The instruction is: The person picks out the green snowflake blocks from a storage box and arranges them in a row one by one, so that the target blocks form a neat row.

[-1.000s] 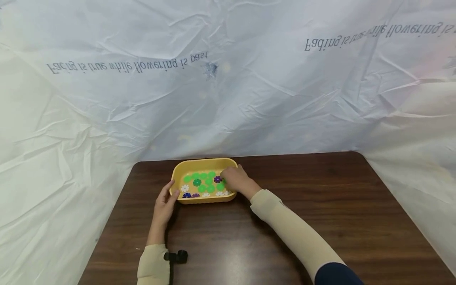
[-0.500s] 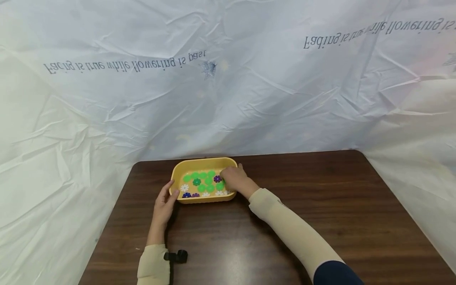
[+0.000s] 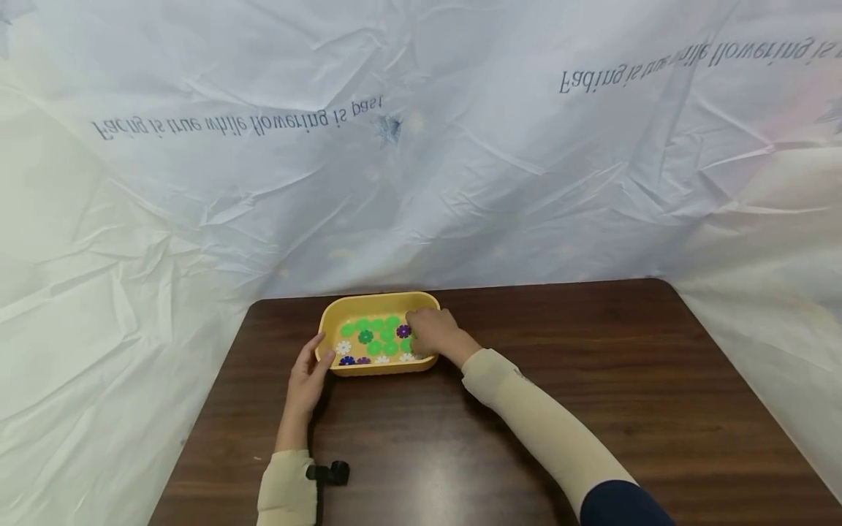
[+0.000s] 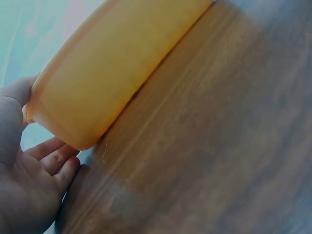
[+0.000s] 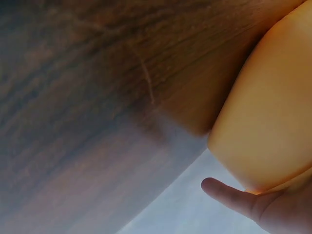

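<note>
A yellow plastic tray [image 3: 378,370] sits near the table's far edge. Inside it lie several bright green round pieces [image 3: 391,348], a darker green flower-shaped piece [image 3: 365,337], a purple one [image 3: 403,332], a blue one [image 3: 346,360] and several white ones [image 3: 343,348]. My left hand [image 3: 308,380] holds the tray's left end, its thumb [image 4: 17,90] at the rim and the other fingers along the outside. Over the right end, my right hand [image 3: 434,331] reaches down among the pieces; I cannot tell whether it pinches one. One finger [image 5: 226,194] sticks out beyond the tray's outer wall.
The tray rests on a dark brown wooden table [image 3: 592,365] with rounded far corners. A white printed cloth [image 3: 460,183] hangs behind the table and along its sides. A black camera mount [image 3: 329,473] is strapped to the left sleeve.
My right hand has shifted very slightly within the tray's right end, now covering more of the pieces at the near right corner. My left hand keeps its hold on the tray.
</note>
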Available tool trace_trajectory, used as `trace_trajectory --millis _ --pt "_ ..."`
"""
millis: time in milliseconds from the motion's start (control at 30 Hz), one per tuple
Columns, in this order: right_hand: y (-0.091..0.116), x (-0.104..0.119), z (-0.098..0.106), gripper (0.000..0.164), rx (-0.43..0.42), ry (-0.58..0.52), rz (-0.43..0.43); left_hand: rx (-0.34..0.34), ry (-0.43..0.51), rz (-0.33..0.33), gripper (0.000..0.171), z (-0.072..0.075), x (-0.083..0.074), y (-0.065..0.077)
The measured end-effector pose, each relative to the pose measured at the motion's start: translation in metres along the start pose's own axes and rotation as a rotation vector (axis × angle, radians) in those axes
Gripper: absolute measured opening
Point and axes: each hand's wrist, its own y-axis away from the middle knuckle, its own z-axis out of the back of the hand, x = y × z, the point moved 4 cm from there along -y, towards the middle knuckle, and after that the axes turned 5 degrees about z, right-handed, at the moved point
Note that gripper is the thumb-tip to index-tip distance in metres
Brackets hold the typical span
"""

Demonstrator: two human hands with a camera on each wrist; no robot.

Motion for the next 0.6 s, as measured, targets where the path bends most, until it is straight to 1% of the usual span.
trace_trajectory --millis 67,133,300,367,467,600 --pt "0.001 0.000 -0.001 0.025 -0.005 -0.025 0.006 -0.005 0.000 -0.017 0.054 0.000 0.002 0.001" --pt "0.002 -0.001 0.000 0.025 -0.014 -0.045 0.015 -0.009 0.003 -0.021 0.054 0.000 0.002 0.002" --pt "0.005 -0.002 0.006 0.037 -0.032 -0.064 0.032 -0.011 0.004 -0.022 0.054 -0.001 0.001 0.002" --pt "0.006 -0.003 0.008 0.038 -0.039 -0.062 0.042 -0.014 0.004 -0.023 0.053 -0.001 0.001 0.001" --pt "0.009 -0.005 0.010 0.034 -0.056 -0.071 0.070 -0.015 0.000 -0.014 0.054 0.001 0.001 0.000" --pt "0.015 -0.006 0.017 0.028 -0.070 -0.117 0.121 -0.011 0.004 0.011 0.055 0.001 0.000 0.001"
